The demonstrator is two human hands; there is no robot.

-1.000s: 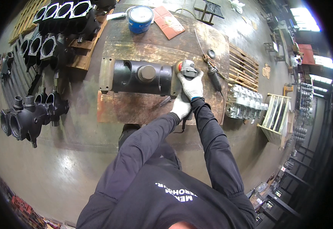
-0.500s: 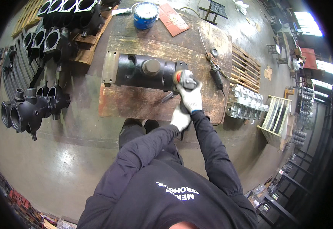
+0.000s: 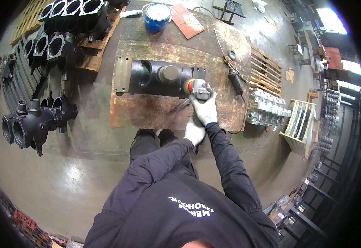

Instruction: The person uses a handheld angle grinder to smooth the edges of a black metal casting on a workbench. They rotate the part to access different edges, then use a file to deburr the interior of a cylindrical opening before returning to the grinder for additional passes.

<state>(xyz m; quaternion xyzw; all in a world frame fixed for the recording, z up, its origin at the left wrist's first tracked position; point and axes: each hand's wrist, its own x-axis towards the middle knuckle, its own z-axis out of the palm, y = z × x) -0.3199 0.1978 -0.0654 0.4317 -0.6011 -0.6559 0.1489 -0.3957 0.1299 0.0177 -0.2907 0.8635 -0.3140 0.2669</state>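
Both my gloved hands are closed around an angle grinder point(image 3: 201, 91) with a red disc. My right hand point(image 3: 205, 110) wraps its front part near the head, while my left hand point(image 3: 195, 131) grips the body lower down. The disc is at the near right end of a black cast metal housing point(image 3: 150, 78), at or very close to its flange; whether they touch cannot be made out. This housing lies sideways on a worn wooden table point(image 3: 147, 111), with a bare metal flange at its left end and a round boss on top. A dark bar-like piece point(image 3: 183, 105) rests just in front of it.
A blue bucket point(image 3: 156, 25) and a reddish board point(image 3: 187, 21) sit at the table's far side. Another corded power tool point(image 3: 234, 80) lies at the right. Black castings point(image 3: 33, 124) stand to the left; silver castings point(image 3: 267, 108) and a pallet point(image 3: 265, 70) are beyond the right edge.
The grinder has shifted slightly left and toward me along the housing's right end. The housing appears a little farther right in the picture. Both hands keep their grip.
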